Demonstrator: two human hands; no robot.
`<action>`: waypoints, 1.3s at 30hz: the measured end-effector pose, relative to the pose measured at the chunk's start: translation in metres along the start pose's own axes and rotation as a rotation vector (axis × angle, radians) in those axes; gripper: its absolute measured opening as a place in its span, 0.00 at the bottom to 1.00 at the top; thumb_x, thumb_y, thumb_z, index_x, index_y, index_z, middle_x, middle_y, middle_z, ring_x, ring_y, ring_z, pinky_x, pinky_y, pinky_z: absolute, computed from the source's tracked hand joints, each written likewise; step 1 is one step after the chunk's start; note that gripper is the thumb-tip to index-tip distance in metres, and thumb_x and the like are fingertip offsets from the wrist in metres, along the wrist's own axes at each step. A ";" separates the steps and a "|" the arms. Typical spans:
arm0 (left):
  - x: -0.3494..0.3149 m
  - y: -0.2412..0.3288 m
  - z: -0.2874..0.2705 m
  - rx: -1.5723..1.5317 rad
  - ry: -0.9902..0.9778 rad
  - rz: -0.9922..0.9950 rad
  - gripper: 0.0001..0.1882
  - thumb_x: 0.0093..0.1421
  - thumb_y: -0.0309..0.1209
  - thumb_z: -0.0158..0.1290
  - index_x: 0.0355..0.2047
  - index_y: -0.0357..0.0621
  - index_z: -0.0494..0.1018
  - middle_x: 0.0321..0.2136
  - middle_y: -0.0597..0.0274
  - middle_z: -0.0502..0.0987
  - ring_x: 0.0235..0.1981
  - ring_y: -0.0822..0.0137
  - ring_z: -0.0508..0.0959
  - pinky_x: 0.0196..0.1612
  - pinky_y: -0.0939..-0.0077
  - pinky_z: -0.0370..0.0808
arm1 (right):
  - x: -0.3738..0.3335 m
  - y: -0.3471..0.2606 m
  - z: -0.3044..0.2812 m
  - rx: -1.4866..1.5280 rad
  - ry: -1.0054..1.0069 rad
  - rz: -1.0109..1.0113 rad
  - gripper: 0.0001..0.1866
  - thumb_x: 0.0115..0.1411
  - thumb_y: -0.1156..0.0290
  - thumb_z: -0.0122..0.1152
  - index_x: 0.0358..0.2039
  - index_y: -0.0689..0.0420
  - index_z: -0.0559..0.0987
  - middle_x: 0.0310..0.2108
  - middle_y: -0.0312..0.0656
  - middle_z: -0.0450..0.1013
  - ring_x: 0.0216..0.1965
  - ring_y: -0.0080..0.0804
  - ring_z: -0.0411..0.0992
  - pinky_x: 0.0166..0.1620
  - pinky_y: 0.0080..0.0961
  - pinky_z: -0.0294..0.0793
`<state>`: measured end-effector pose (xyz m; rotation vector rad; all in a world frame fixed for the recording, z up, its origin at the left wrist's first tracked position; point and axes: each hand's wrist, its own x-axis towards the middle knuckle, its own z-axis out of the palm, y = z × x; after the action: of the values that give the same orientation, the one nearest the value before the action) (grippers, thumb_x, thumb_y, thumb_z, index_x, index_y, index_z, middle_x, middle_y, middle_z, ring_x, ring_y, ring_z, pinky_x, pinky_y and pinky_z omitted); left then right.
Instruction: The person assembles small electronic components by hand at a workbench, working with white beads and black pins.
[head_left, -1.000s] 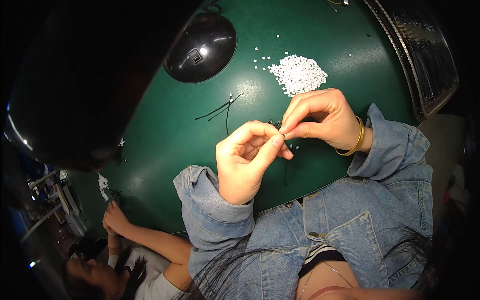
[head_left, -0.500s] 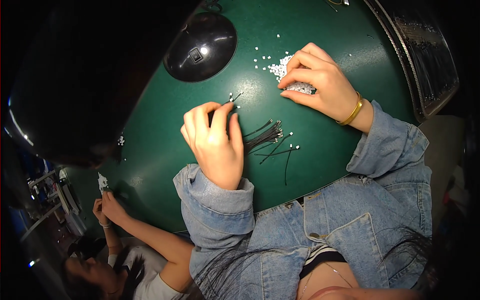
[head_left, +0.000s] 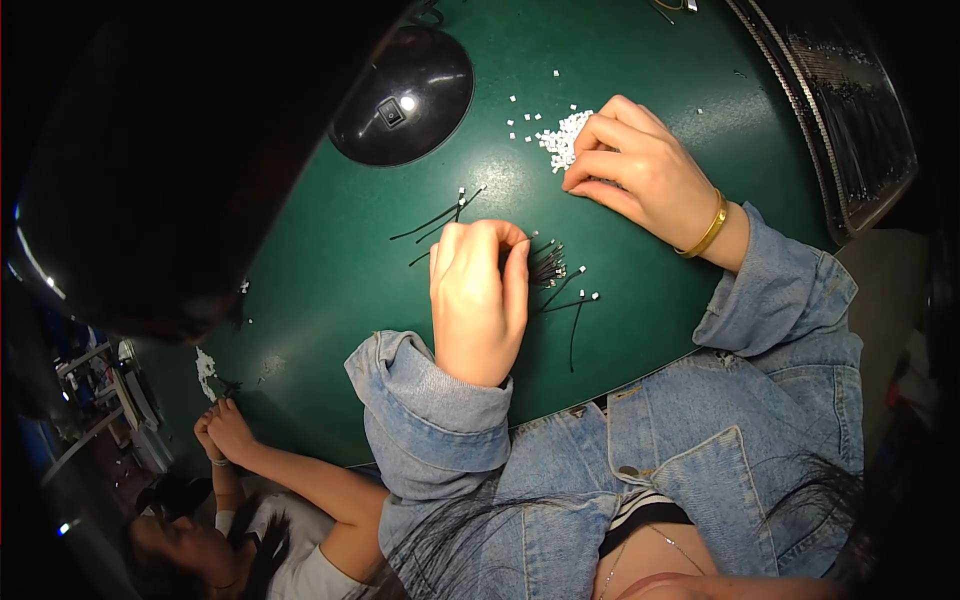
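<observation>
My left hand (head_left: 480, 300) is closed over the left part of a bundle of short black wires (head_left: 548, 268). Its thumb and forefinger pinch together, and a small metal wire tip shows just past them. Beside a heap of tiny white connector housings (head_left: 567, 140), my right hand (head_left: 640, 165) has its thumb and fingertips pressed together. Whatever that pinch holds is too small or hidden to see. Several black wires with white housings on their ends (head_left: 440, 213) lie beyond my left hand. More such wires (head_left: 576, 320) lie to the right of the bundle.
A round glossy black base with a switch (head_left: 400, 110) stands at the far left of the green table (head_left: 640, 310). A tray of dark wires (head_left: 850, 130) sits at the right edge. At the lower left, another person's hands (head_left: 227, 430) work near a small white heap (head_left: 205, 365).
My left hand has moved right from the loose capped wires onto the bundle, and its fingers have closed. My right fingertips have drawn together at the white heap's near edge.
</observation>
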<state>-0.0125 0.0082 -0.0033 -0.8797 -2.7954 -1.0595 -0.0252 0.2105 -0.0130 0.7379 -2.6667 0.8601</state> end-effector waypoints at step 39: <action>-0.002 0.008 -0.009 -1.194 -0.154 -0.484 0.02 0.52 0.21 0.51 0.26 0.33 0.70 0.24 0.62 0.72 0.26 0.76 0.71 0.31 0.85 0.68 | -0.004 -0.030 -0.008 1.387 -0.266 0.661 0.06 0.47 0.81 0.59 0.28 0.64 0.76 0.27 0.41 0.73 0.31 0.23 0.71 0.37 0.17 0.71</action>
<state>-0.0082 0.0063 0.0075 -0.2107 -2.2961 -2.9266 -0.0055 0.1958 0.0061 0.0729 -2.1255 3.0107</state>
